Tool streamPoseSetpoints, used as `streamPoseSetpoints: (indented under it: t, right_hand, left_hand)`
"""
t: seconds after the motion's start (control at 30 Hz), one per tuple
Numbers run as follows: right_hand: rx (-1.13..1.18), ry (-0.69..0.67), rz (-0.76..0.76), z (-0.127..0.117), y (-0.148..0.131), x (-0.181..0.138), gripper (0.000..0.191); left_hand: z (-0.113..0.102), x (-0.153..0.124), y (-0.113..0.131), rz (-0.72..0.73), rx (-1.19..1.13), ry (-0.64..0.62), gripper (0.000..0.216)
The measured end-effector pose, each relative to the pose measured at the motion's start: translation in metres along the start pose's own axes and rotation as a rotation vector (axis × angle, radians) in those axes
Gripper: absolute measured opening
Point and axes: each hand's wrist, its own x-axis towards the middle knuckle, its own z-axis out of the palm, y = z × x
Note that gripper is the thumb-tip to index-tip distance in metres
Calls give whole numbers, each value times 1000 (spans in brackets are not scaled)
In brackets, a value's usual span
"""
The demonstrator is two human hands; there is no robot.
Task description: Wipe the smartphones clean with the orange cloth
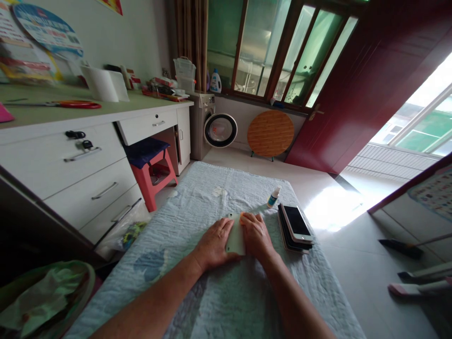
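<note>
A white phone [235,238] lies on the pale quilted cloth [212,292] between my two hands. My left hand [215,242] rests flat along its left edge, fingers stretched out and steadying it. My right hand [256,233] covers its right side, fingers curled down on a small orange cloth [242,217] pressed at the phone's top end. A stack of phones [294,228] sits just right of my right hand. A small white bottle with a blue label [273,197] stands beyond the stack.
White desk with drawers [70,155] on the left, red-handled scissors [70,104] on top. A red stool [151,172] stands under the desk. Washing machine [208,125] and round wooden tabletop [270,133] at the far wall. Green bag [42,296] at lower left.
</note>
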Motion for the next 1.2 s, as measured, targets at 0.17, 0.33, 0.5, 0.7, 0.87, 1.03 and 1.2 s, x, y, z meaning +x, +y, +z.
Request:
streamPoseSetpoints:
  t: [0.17, 0.33, 0.5, 0.7, 0.87, 1.03, 1.2]
  right_hand:
    - [-18, -13, -18, 0, -8, 7, 28]
    - [56, -16, -131, 1, -15, 9, 27]
    - [135, -28, -179, 0, -16, 8, 27]
    - [121, -15, -132, -1, -10, 9, 30]
    - [40, -21, -12, 3, -2, 11, 33]
    - [88, 3, 46, 5, 1, 10, 35]
    - [93, 37, 110, 6, 3, 8, 34]
  left_hand:
    - [-6, -1, 6, -5, 5, 4, 80]
    - [-8, -1, 6, 6, -40, 3, 80]
    - [-7, -1, 5, 17, -42, 25, 75]
    - [-8, -1, 8, 26, -15, 9, 75]
    - [-9, -1, 8, 6, 50, -10, 72]
    - [-11, -2, 10, 7, 48, -13, 69]
    - [-8, -1, 8, 9, 48, 2, 71]
